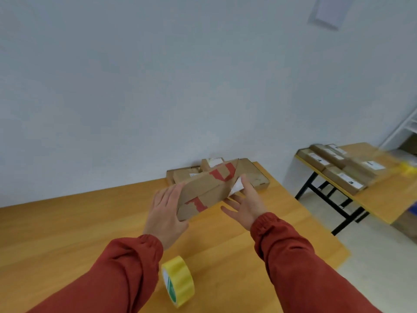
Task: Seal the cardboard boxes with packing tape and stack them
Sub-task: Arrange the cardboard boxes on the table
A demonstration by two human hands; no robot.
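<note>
Head cam here, and I've got both hands on a box (203, 190) with red print, over the middle of the counter (67, 233). The left hand (165, 211) lies flat against the box's left end and the right hand (248, 203) against its right end. The fingers (230, 211) are straight and spread on both, so the box is squeezed between the palms rather than gripped. It's tilted with the near-left corner lowest, and I can't tell if that corner touches the counter. A white label (235, 187) sits by the right thumb. The tape (178, 281), a yellow roll, stands on edge near the counter's near edge, between the red sleeves (126, 267). A pile (187, 175) of more boxes sits at the far edge against the wall. Off to the right a second table (383, 199) carries more, pretty blurry.
</note>
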